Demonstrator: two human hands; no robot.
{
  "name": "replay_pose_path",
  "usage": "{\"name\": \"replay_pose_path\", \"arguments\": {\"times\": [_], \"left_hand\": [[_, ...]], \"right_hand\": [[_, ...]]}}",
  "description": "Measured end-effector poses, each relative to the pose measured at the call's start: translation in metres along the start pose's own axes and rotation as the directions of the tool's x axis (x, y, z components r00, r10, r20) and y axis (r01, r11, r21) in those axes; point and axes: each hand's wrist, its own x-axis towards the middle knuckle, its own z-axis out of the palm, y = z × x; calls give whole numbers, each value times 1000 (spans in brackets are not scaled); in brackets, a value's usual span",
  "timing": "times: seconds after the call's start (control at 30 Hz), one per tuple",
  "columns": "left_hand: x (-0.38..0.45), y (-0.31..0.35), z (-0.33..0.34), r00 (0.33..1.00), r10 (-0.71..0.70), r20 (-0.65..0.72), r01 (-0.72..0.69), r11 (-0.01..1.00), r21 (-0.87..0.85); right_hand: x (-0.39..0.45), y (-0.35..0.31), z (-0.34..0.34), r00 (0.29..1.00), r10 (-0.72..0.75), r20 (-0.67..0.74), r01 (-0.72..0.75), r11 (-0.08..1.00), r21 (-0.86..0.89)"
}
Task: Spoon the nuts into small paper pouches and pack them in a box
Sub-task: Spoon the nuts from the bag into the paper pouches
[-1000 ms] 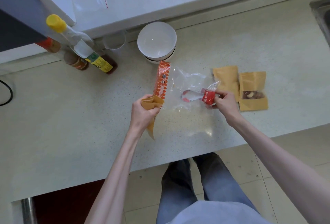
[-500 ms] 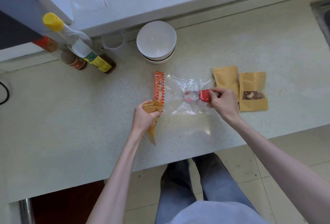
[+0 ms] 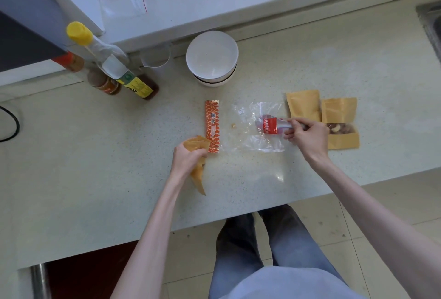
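- Head view: left hand (image 3: 188, 159) is gripping an open paper pouch (image 3: 199, 164) above the table (image 3: 95, 167), near the orange strip (image 3: 212, 126).
- Right hand (image 3: 307, 135) is pinching a spoon handle (image 3: 282, 125) inside the clear plastic bag (image 3: 256, 129).
- Two pouches are lying to the right: flat pouch (image 3: 303, 104) and nut-filled pouch (image 3: 342, 124), touching.
- White bowls (image 3: 212, 57) are standing farther back.

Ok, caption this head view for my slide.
Left hand holds an open paper pouch while right hand works a spoon inside the plastic bag.
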Motion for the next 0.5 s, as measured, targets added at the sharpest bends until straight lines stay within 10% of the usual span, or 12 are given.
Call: {"name": "replay_pose_path", "arguments": {"times": [0.5], "left_hand": [[9,16,23,987,57,152,-96,960,263]], "right_hand": [[-17,15,-47,975,19,-221,12,990,140]]}}
